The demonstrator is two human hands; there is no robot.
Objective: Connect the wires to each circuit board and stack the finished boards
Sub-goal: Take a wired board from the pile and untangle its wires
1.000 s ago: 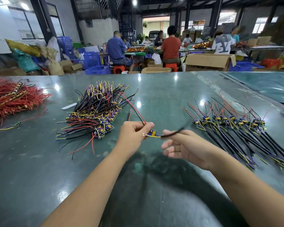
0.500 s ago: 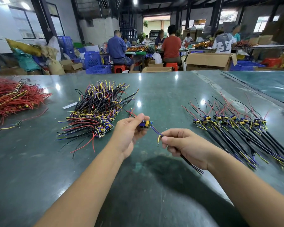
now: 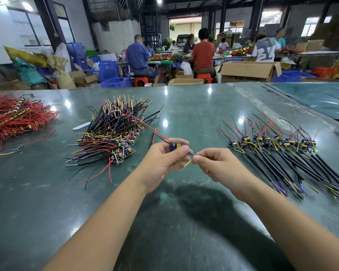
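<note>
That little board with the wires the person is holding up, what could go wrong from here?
The right hand pinches thin yellow and purple wires close to the small board gripped by the left hand; a hard tug might bend or loosen them. The board's red wire trails back over the loose pile and could snag there.

glossy green table [image 3: 184, 106], plastic-coated wires [image 3: 114, 122], plain brown cardboard box [image 3: 248, 70].

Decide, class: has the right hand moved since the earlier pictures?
Yes. The right hand has shifted toward the left hand, away from the row of finished boards, and now pinches the wires beside the circuit board.
</note>
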